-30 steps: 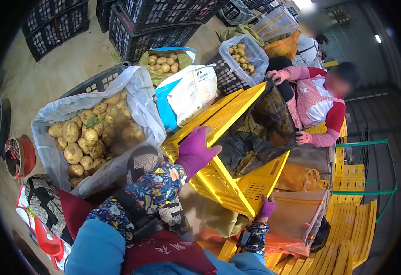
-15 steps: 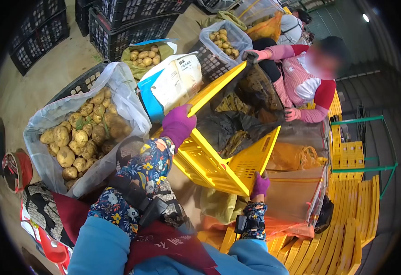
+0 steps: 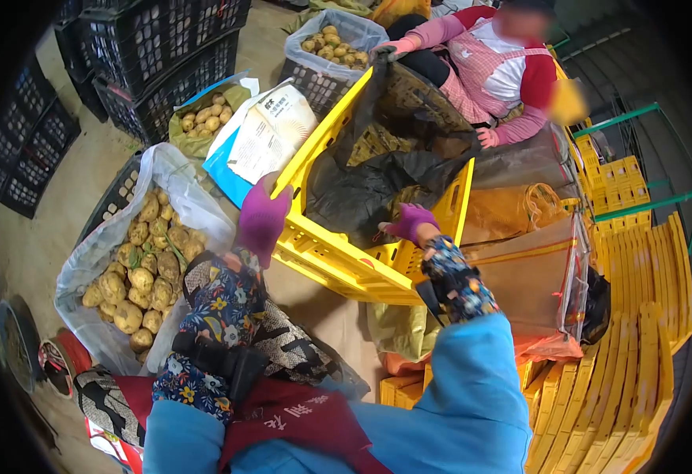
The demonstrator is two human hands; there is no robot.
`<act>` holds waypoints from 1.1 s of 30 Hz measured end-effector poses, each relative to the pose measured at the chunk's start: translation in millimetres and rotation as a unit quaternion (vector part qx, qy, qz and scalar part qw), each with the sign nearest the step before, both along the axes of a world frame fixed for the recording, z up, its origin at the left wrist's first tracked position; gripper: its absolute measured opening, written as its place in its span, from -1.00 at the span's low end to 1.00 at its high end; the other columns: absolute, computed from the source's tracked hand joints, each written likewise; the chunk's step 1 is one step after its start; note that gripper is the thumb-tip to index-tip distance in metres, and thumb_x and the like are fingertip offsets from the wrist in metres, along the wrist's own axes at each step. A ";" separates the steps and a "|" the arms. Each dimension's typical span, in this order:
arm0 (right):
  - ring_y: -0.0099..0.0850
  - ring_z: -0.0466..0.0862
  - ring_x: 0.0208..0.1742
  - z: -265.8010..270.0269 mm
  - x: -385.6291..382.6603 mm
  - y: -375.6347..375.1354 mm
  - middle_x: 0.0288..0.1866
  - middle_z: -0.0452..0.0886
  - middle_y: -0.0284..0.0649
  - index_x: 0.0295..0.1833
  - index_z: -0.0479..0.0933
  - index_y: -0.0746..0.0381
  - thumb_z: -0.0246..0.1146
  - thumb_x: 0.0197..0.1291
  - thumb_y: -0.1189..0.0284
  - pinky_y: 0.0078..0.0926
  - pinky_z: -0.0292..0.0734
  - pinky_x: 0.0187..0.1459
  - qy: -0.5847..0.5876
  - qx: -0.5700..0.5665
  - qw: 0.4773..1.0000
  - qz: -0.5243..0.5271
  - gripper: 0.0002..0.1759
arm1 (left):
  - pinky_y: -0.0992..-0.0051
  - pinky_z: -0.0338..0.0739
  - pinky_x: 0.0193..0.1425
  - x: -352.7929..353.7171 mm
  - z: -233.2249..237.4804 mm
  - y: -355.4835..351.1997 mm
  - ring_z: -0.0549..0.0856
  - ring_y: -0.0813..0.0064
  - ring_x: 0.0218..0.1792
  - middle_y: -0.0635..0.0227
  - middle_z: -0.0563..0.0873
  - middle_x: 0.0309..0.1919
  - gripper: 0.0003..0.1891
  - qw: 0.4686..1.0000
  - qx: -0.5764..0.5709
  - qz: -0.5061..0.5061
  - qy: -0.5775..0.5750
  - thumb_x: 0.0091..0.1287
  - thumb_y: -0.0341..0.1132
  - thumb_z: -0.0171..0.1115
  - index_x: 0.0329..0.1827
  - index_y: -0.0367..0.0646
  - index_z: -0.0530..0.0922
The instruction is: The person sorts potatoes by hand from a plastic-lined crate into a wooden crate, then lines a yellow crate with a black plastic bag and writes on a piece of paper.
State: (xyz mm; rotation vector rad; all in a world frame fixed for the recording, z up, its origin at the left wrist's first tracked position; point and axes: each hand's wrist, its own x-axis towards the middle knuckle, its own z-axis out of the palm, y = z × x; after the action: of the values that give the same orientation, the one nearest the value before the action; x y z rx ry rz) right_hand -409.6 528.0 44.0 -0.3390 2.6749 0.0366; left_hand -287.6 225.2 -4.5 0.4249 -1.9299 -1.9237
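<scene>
Head view: your left hand (image 3: pixel 263 217) gripped the tilted crate (image 3: pixel 338 265), seemingly to steady it; your right hand (image 3: pixel 411 221) touched its liner (image 3: pixel 354 193), grip unclear.

Left hand (image 3: pixel 263 221), purple glove, grips the left rim of the tilted yellow crate (image 3: pixel 334 265). Right hand (image 3: pixel 411 222) sits at its near wall against the black bag (image 3: pixel 358 189) lining it, grip unclear. Co-worker in pink across the crate holds the bag's far edge with one gloved hand (image 3: pixel 385 52); potato sack (image 3: pixel 144 261) lies just left of the crate, white-blue sack (image 3: pixel 265 136) beyond it.
</scene>
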 end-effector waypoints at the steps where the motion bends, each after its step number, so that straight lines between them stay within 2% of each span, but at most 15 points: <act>1: -0.10 0.64 0.12 -12.5 -10.3 -7.7 0.08 0.66 -0.06 0.24 0.53 0.19 0.35 0.12 -0.02 -0.31 0.51 0.12 0.027 0.081 0.996 0.039 -0.32 | 0.39 0.56 -0.29 -1.3 -2.6 -0.4 0.67 0.33 -0.43 0.11 0.70 -0.34 -0.65 0.998 -0.050 0.013 0.043 0.29 -0.31 0.28 0.08 -0.30 0.55; 4: -0.16 0.64 0.14 -46.5 -30.5 -16.8 0.11 0.65 -0.07 0.17 0.59 0.14 0.36 0.08 -0.03 -0.33 0.52 0.11 0.049 0.156 0.979 0.123 -0.37 | 0.37 0.58 -0.19 -3.4 -9.1 -2.0 0.70 0.26 -0.34 0.08 0.71 -0.29 -0.66 0.996 -0.080 0.025 0.016 0.29 -0.32 0.27 0.08 -0.29 0.55; 7: -0.19 0.63 0.17 -76.0 -61.3 -21.4 0.13 0.64 -0.08 0.09 0.64 0.14 0.38 0.04 0.01 -0.35 0.52 0.13 -0.138 -0.042 0.987 0.068 -0.43 | 0.33 0.57 -0.03 -7.7 -22.3 -2.7 0.70 0.16 -0.17 0.02 0.71 -0.20 -0.65 0.995 -0.084 0.038 0.041 0.29 -0.32 0.26 0.09 -0.31 0.55; 9: -0.19 0.63 0.17 -87.3 -75.5 -22.7 0.15 0.64 -0.06 0.12 0.59 0.22 0.40 0.03 0.14 -0.35 0.54 0.13 -0.286 -0.229 0.930 -0.017 -0.43 | 0.34 0.56 0.00 -8.5 -24.3 -2.6 0.70 0.14 -0.13 0.01 0.71 -0.16 -0.64 0.991 -0.109 0.046 0.063 0.30 -0.32 0.26 0.10 -0.32 0.54; 12: -0.17 0.63 0.16 -71.6 -66.9 -19.2 0.14 0.64 -0.05 0.19 0.53 0.27 0.43 0.01 0.15 -0.29 0.54 0.12 -0.042 -0.226 0.973 -0.013 -0.35 | 0.36 0.54 0.04 3.5 14.2 0.1 0.68 0.15 -0.08 -0.01 0.68 -0.09 -0.63 1.000 -0.009 -0.008 -0.019 0.31 -0.31 0.25 0.12 -0.33 0.54; 15: -0.19 0.63 0.16 -134.3 -114.6 29.0 0.10 0.64 -0.01 0.20 0.51 0.31 0.44 0.03 0.10 -0.22 0.52 0.15 -0.155 -0.148 0.975 -0.058 -0.31 | 0.38 0.53 0.07 3.0 10.8 -2.4 0.67 0.19 -0.05 0.00 0.66 -0.06 -0.63 0.999 -0.031 -0.010 -0.043 0.32 -0.31 0.23 0.13 -0.33 0.53; 17: -0.31 0.73 -0.12 -24.1 -45.4 -31.0 -0.13 0.72 -0.13 0.17 0.53 0.29 0.36 0.19 0.33 -0.43 0.63 -0.09 -0.185 -0.089 0.979 -0.018 -0.54 | 0.37 0.52 0.08 0.1 -4.2 -5.6 0.66 0.20 -0.05 0.02 0.66 -0.04 -0.62 0.997 -0.073 -0.009 -0.002 0.32 -0.31 0.23 0.14 -0.33 0.53; 19: -0.37 0.72 -0.19 -44.1 -61.0 -40.0 -0.18 0.72 -0.17 0.14 0.56 0.27 0.32 0.22 0.35 -0.52 0.62 -0.17 -0.313 -0.179 0.933 0.018 -0.60 | 0.43 0.51 0.13 -3.4 -10.6 -7.7 0.67 0.36 -0.02 0.16 0.69 -0.04 -0.56 0.998 -0.057 -0.005 0.009 0.24 -0.30 0.32 0.17 -0.24 0.56; 21: -0.42 0.72 -0.27 -66.5 -68.9 -38.8 -0.23 0.72 -0.22 0.10 0.58 0.26 0.29 0.25 0.38 -0.60 0.60 -0.24 -0.438 -0.260 0.859 0.040 -0.67 | 0.40 0.50 0.18 -5.6 -14.2 -5.4 0.66 0.31 0.05 0.16 0.67 0.03 -0.53 0.990 -0.127 0.049 0.026 0.24 -0.32 0.31 0.23 -0.20 0.52; 24: -0.50 0.69 -0.40 -3.7 -47.4 -63.6 -0.29 0.72 -0.22 -0.05 0.65 0.26 0.27 0.27 0.35 -0.62 0.56 -0.35 -0.401 -0.299 0.864 0.062 -0.76 | 0.35 0.45 0.29 -0.9 9.4 -0.3 0.59 0.20 0.19 0.16 0.61 0.17 -0.46 0.967 -0.238 0.074 0.041 0.24 -0.38 0.26 0.33 -0.13 0.46; 25: -0.36 0.74 -0.20 -15.7 -68.5 -59.4 -0.13 0.72 -0.09 0.06 0.61 0.29 0.31 0.24 0.21 -0.45 0.62 -0.20 -0.453 -0.396 0.788 0.133 -0.59 | 0.34 0.44 0.31 0.4 14.1 0.4 0.58 0.18 0.21 0.16 0.60 0.18 -0.47 0.969 -0.235 0.060 0.037 0.24 -0.38 0.26 0.33 -0.12 0.47; 27: -0.35 0.73 -0.17 -28.3 -66.4 -41.3 -0.10 0.71 -0.09 0.10 0.54 0.34 0.31 0.24 0.28 -0.46 0.63 -0.18 -0.179 -0.165 0.960 0.141 -0.57 | 0.36 0.41 0.34 -0.3 9.8 2.2 0.57 0.19 0.23 0.15 0.60 0.18 -0.49 0.977 -0.204 0.050 0.039 0.25 -0.39 0.24 0.32 -0.11 0.48; 28: -0.34 0.72 -0.15 -26.2 -67.7 -42.3 -0.09 0.71 -0.09 0.12 0.50 0.37 0.32 0.24 0.32 -0.47 0.63 -0.17 -0.027 -0.036 0.989 0.140 -0.56 | 0.34 0.44 0.31 -0.5 9.7 3.3 0.59 0.15 0.20 0.12 0.61 0.15 -0.51 0.978 -0.198 0.046 0.046 0.25 -0.40 0.23 0.30 -0.15 0.48; 30: -0.13 0.64 0.15 -131.1 -118.6 11.8 0.16 0.63 0.00 0.22 0.53 0.29 0.41 -0.01 -0.09 -0.21 0.53 0.14 -0.165 -0.049 0.985 -0.013 -0.18 | 0.30 0.50 0.24 3.1 9.0 1.9 0.62 0.08 0.12 0.05 0.63 0.09 -0.54 0.980 -0.184 0.049 0.057 0.26 -0.41 0.21 0.26 -0.22 0.49; 33: -0.14 0.66 0.11 -70.6 -77.2 -30.9 0.10 0.67 -0.04 0.15 0.58 0.25 0.40 0.01 -0.07 -0.22 0.53 0.11 -0.197 -0.029 0.979 0.041 -0.27 | 0.27 0.50 0.23 1.7 8.0 -1.2 0.62 0.09 0.12 0.05 0.63 0.09 -0.52 0.979 -0.195 0.045 0.047 0.25 -0.38 0.21 0.28 -0.19 0.47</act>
State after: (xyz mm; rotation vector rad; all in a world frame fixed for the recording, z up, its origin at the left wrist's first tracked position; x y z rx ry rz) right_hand -486.8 497.1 -26.6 -0.4261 2.2710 -0.0760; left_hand -285.9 224.0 3.5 0.2932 -2.1191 -1.4339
